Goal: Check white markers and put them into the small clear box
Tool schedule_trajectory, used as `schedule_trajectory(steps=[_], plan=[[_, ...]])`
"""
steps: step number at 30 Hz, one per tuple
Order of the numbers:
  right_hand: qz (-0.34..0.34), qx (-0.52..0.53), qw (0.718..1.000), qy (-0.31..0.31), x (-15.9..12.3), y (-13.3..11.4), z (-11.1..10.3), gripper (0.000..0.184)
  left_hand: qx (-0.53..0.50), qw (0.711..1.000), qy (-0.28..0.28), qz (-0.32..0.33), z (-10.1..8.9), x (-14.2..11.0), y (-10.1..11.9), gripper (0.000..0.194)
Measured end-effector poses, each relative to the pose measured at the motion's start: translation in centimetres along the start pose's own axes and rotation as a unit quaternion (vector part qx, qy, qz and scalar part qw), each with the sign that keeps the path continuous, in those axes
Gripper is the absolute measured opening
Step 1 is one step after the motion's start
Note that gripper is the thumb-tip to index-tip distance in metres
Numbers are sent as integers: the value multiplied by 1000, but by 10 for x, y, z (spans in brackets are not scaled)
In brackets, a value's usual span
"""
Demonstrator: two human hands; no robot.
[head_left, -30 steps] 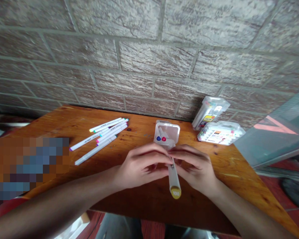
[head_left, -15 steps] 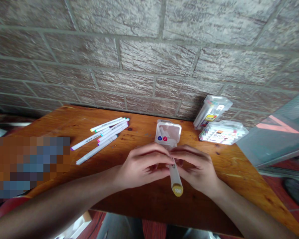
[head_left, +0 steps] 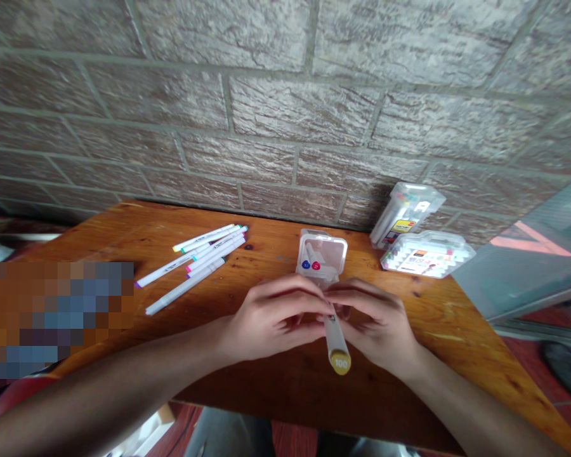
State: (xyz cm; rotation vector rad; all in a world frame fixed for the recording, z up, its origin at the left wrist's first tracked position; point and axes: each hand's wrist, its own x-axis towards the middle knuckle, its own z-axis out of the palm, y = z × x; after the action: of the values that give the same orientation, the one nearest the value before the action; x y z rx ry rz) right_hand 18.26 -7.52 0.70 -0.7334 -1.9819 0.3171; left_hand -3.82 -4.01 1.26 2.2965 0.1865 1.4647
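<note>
Between my hands is a white marker (head_left: 334, 333), its mustard-yellow end marked 100 pointing toward me. My left hand (head_left: 278, 314) pinches it from the left with the fingertips. From the other side my right hand (head_left: 375, 320) closes its fingers around the far part of the marker, which the fingers hide. Just behind the hands stands a clear plastic case (head_left: 330, 251) with its lid up; two round marker ends, blue and red, show in it. Its lower part is covered by my hands. Loose white markers (head_left: 209, 251) with coloured ends lie in a pile on the left.
A wooden table (head_left: 266, 381) bears everything, against a stone-block wall (head_left: 266, 101). At the back right, a clear marker case (head_left: 404, 216) stands upright, and another clear case (head_left: 426, 254) of markers lies before it. A glass panel (head_left: 542, 254) is beside the table's right edge.
</note>
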Motion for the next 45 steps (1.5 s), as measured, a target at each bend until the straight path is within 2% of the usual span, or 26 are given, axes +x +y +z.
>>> schedule_trajectory(steps=[8,23,29,45], plan=[[-1,3,1000,-4,-1,1,0,24,-7,1000,1,2,0,-1,-1,19],[3,-10,1000,-3,1,-2,-1,15,-7,1000,0,-4,0,-1,0,20],[0,-6,1000,-1,0,-1,0,18,-12,1000,3,2,0,0,0,20],[-4,-10,1000,0,2,-2,0,15,-7,1000,1,-1,1,-1,0,20]])
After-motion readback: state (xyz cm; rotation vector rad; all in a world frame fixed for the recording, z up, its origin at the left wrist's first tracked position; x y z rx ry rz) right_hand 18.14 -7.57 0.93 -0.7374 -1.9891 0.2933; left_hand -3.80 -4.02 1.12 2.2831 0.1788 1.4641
